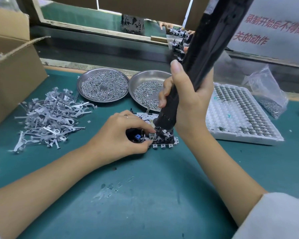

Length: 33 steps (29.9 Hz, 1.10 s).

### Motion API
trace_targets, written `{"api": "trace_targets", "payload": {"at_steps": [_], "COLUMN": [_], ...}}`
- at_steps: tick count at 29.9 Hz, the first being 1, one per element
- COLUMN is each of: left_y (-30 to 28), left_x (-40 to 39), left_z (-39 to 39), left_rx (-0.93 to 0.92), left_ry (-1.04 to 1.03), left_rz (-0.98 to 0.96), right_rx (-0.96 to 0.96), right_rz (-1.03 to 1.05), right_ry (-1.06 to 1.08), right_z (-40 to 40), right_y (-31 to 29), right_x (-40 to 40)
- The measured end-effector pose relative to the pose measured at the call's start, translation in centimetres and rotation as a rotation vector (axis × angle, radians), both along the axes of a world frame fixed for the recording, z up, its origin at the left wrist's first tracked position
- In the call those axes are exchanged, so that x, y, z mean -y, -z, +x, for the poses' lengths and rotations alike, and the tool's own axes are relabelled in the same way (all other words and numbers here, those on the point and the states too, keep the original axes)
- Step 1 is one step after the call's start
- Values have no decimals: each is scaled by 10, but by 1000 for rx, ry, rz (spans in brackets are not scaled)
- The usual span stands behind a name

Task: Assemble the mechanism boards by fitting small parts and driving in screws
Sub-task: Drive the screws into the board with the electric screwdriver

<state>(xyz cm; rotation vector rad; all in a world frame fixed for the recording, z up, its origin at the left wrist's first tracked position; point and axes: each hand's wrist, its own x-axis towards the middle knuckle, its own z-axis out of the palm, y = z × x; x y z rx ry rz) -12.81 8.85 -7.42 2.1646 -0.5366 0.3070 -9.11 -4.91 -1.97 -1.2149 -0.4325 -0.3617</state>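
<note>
Here we are wrapping our right hand (185, 100) around the long black electric screwdriver (204, 54), while our left hand (121, 135) is pinching the white-and-black mechanism board (155, 137) at seven o'clock of the tool tip.

Factory assy line; conveyor (100, 47); screw pans (86, 95); parts tray (219, 133).

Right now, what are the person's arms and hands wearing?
Both hands are bare, no gloves. The left hand has a thin ring on one finger, and that forearm is bare as far as the picture's edge. The right hand shows no ring from this side. Its forearm is bare too, up to a pale grey-white sleeve pushed up toward the elbow.
</note>
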Motion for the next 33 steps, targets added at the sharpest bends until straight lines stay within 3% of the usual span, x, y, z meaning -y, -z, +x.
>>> {"api": "trace_targets", "payload": {"at_steps": [5, 10, 12, 17, 19, 24, 28, 30, 33], "left_y": [-1, 1, 2, 1, 3, 5, 4, 4, 4], "left_x": [-1, -2, -3, -11, -13, -13, -11, -10, -7], "left_z": [1, 1, 4, 11, 11, 11, 9, 8, 6], "left_rx": [16, -21, 7, 83, 99, 88, 71, 70, 82], "left_ry": [12, -16, -109, -285, -318, -315, -311, -307, -299], "left_rz": [18, -106, -197, -350, -340, -346, -366, -357, -333], "right_rx": [39, 257, 359, 415, 451, 498, 507, 522, 381], "right_rz": [-92, -164, -416, -1483, -1650, -1696, -1580, -1549, -1610], "right_ry": [19, 493, 492, 147, 193, 211, 274, 358, 551], "right_z": [-3, -15, -25, -44, -51, -83, -114, -125, -130], "right_y": [4, 28, 39, 60, 60, 54, 56, 59, 59], "right_x": [11, 33, 33, 1, -4, 12, 56, 88, 148]}}
